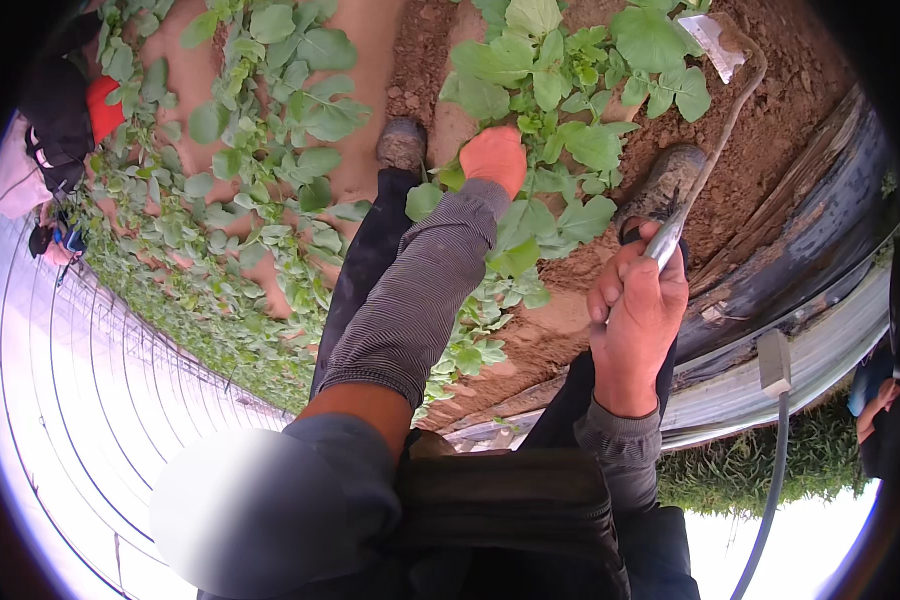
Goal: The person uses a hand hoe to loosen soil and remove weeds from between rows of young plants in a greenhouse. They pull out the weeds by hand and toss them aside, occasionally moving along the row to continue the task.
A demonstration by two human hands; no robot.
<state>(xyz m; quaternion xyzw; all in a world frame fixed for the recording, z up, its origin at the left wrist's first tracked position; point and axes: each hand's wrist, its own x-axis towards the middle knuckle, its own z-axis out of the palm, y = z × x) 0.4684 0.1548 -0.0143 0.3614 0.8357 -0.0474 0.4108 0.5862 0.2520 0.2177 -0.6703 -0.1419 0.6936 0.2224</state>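
My left hand reaches down into a row of leafy green plants growing from the soil. Its back faces me, while its fingers are bent down out of sight, so what they touch is hidden. In my right hand is the handle of a small hoe, gripped close to my right shoe. The thin bent neck of the hoe runs up to a flat metal blade, which lies near the leaves and bare soil at the upper right.
More leafy rows stretch away on the left. Two people, one in black clothing, are on the far left; another person shows at the right edge. Dark plastic sheeting borders the soil, near a grey post.
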